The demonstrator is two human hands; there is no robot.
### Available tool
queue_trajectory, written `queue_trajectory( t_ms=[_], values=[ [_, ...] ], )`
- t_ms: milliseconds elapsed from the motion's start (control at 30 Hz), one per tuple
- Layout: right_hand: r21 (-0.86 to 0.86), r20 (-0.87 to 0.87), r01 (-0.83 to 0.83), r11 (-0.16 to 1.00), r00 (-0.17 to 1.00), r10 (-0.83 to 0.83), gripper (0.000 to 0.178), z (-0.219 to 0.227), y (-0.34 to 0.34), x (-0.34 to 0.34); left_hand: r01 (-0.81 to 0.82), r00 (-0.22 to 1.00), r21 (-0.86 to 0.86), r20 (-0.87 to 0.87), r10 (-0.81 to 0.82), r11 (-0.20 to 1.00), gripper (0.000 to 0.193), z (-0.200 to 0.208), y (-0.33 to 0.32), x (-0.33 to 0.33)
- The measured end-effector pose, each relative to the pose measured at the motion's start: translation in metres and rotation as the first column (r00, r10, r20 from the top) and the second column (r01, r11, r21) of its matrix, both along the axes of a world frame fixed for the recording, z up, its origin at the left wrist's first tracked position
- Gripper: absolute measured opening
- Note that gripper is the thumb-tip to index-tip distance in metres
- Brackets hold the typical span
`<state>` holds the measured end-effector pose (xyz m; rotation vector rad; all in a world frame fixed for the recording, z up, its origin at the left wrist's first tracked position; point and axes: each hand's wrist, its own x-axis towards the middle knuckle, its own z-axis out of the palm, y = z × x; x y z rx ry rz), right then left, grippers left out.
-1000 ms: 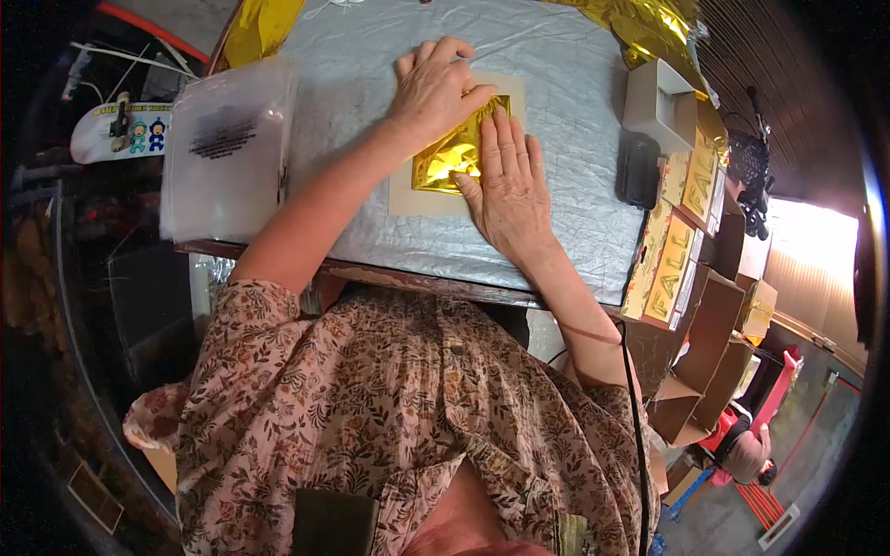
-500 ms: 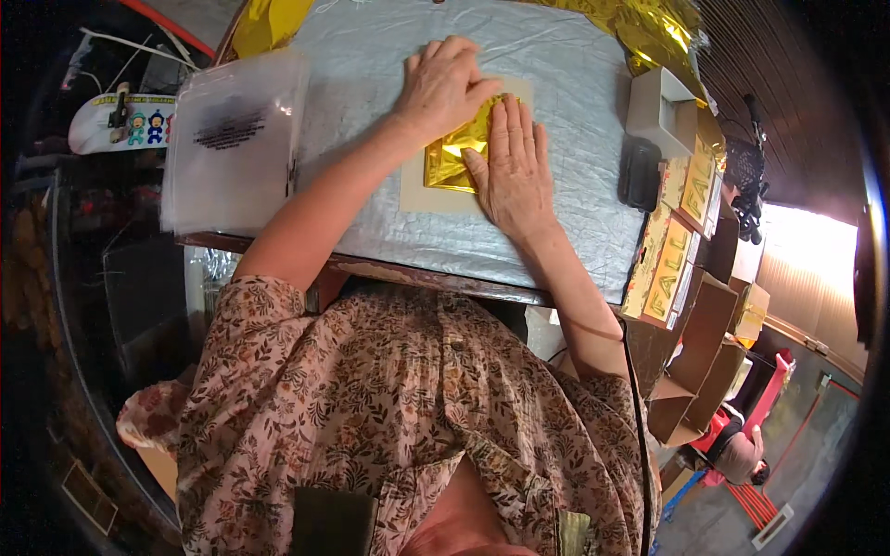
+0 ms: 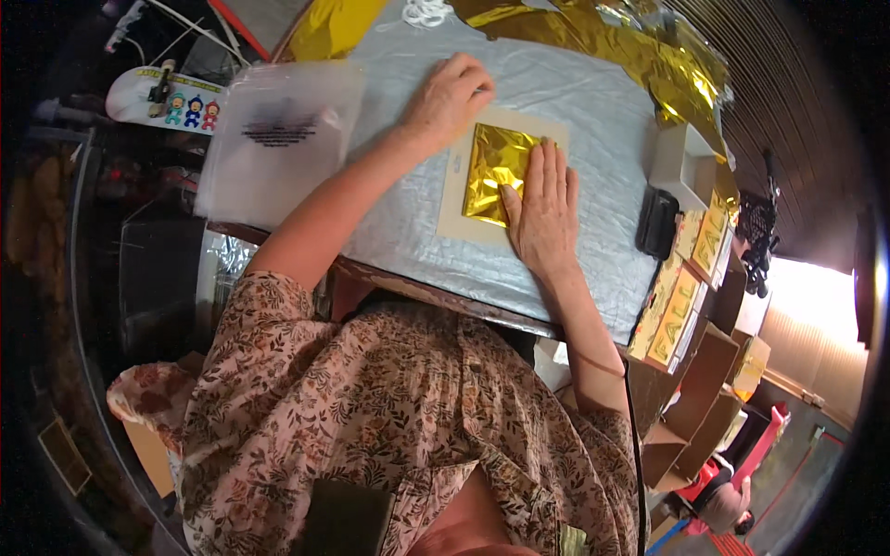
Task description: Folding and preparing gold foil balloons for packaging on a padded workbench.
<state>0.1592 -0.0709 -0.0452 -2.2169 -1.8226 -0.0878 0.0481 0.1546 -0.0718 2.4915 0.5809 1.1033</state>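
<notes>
A folded square of shiny gold foil (image 3: 489,174) lies on a beige card (image 3: 454,208) on the silvery cloth-covered table (image 3: 399,222). My right hand (image 3: 545,218) rests flat with its fingers stretched along the right side of the foil, thumb on the gold surface. Beyond the card's upper left corner is my left hand (image 3: 448,104), off the foil, its fingers curled in toward the thumb. Whatever those fingers may hold is hidden.
Clear plastic sleeves (image 3: 278,153) overhang the table's left edge. Gold foil sheeting (image 3: 593,46) and a white cord coil (image 3: 425,11) lie along the far side. At the right are a white box (image 3: 681,162), a black case (image 3: 657,222) and printed boxes (image 3: 672,315).
My left hand has come off the foil and card, uncovering the foil's upper part. My right hand stays flat on the foil. The whole view has shifted, showing more of the table's far side.
</notes>
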Motion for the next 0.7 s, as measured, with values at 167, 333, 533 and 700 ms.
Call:
queue_trajectory(
  t_ms=[167,333,533,700],
  values=[
    [-0.064,0.060,0.054,0.997,0.997,-0.050,0.070,0.001,-0.003,-0.002,-0.227,0.967,-0.024,-0.125,0.222,0.974,0.010,0.010,0.078,-0.041],
    [-0.047,0.020,0.024,0.999,1.000,-0.023,0.070,0.004,-0.001,-0.002,-0.444,0.883,-0.072,-0.203,0.422,0.893,0.016,0.009,0.148,-0.055],
    [-0.045,0.010,0.026,0.999,1.000,-0.025,0.070,0.001,-0.001,-0.002,-0.467,0.830,0.098,-0.294,0.474,0.879,0.024,0.024,0.142,-0.040],
    [-0.034,-0.015,0.022,0.999,1.000,-0.022,0.070,0.003,0.000,-0.002,-0.407,0.811,0.256,-0.340,0.476,0.877,0.024,0.030,0.122,-0.054]
  ],
)
